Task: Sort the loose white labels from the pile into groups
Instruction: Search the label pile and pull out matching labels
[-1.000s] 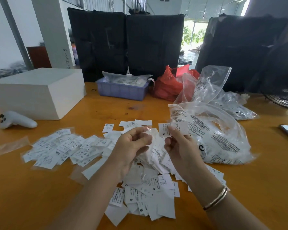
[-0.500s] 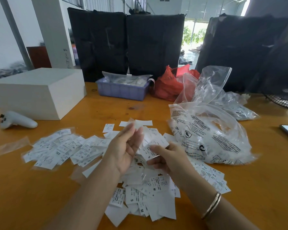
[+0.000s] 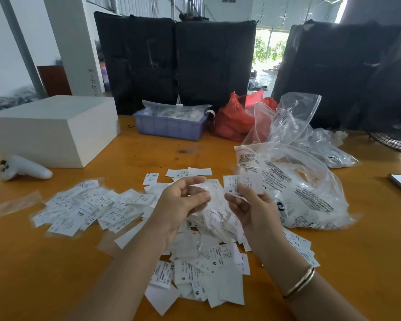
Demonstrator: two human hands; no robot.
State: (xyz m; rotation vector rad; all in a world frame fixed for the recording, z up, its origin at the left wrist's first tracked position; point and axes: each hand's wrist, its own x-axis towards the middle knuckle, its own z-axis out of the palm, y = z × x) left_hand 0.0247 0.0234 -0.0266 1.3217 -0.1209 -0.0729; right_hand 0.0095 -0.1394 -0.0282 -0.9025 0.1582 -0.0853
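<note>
Right hand (image 3: 252, 205) is back up off the pile (image 3: 208, 258) now, and it's brought a fresh label (image 3: 235, 184) with it, pinched between thumb and fingertips, printed side facing me, an "S" showing near its bottom edge. Half a second ago that hand was down in the heap digging, so that's one more picked and ready to read. Left hand (image 3: 183, 205) hangs just beside it, fingers loosely curled round a wad of labels. The labels are thin, flat, papery rectangles, limp at the corners. The sorted spread (image 3: 86, 209) lies left on the glossy orange surface (image 3: 56, 274); most of the pile is left, I'd say.
</note>
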